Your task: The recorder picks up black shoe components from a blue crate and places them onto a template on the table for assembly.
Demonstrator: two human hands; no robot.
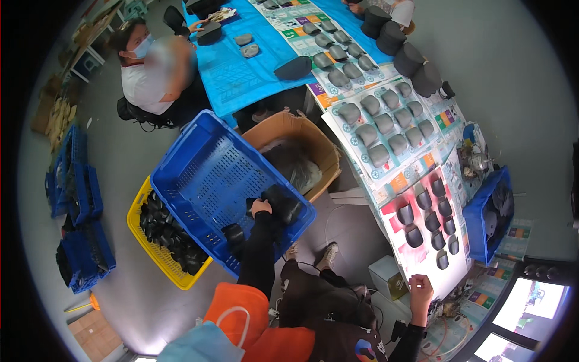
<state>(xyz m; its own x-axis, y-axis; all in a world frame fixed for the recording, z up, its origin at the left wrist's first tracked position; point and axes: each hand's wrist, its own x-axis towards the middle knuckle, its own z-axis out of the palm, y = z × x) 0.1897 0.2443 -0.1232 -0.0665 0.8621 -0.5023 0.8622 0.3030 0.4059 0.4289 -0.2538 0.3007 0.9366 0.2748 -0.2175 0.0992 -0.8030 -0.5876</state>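
My left hand [261, 207] reaches into the blue crate [199, 157] that rests tilted across a yellow crate. Its fingers close on a black curved piece [249, 206], beside a stack of similar black pieces [283, 205]. Another small black stack [233, 234] lies nearer to me in the same crate. Over by the near edge of the pink-and-white board [401, 253], my right hand [421, 292] has its fingers curled in toward the thumb; whatever may be between them is too small to make out. Dark cup-shaped pieces [432, 221] stand in rows on that board.
Grey cup-shaped pieces [384, 123] cover the boards farther along. Black pieces fill the yellow crate [136, 223]; a cardboard box [329, 148] holds a plastic bag. Another blue crate [482, 232] stands at right. A masked person [148, 78] sits at the blue-covered table [229, 84].
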